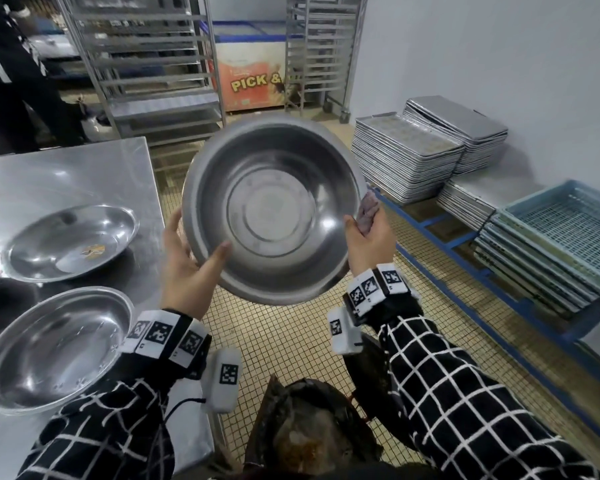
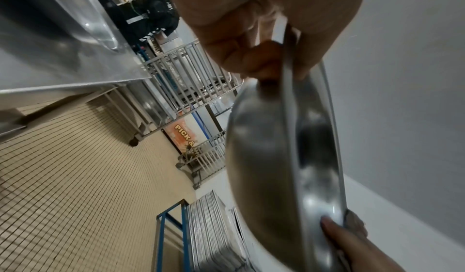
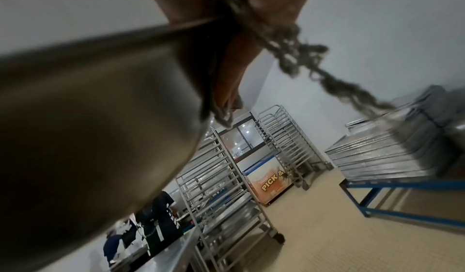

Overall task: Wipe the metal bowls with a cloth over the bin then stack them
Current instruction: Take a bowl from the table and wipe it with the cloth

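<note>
Two hands hold one large metal bowl at the middle of the head view, tilted so its inside faces the camera. The left hand grips the lower left rim, thumb lying inside the bowl and fingers hidden behind it. The right hand holds the right rim with its thumb on the inside edge, and a greyish cloth is bunched between that hand and the rim; the fingers behind are out of sight. At the bottom centre a dark bin shows brownish matter inside, its near side cut off by the frame. On the table at left lie two shallow bowls: the upper one holds a small orange scrap, the lower one a few specks. A third is cut off at the left edge.

From the left wrist, the left hand fills the top, fingers curled behind the rim and thumb in front, pinching the bowl seen edge-on. At lower right the other thumb presses the inside, cloth behind the rim.

From the right wrist, everything is blurred: the bowl's outer wall fills the left, the right hand reaches down behind it, and the cloth's frayed edge trails toward the right.
</note>
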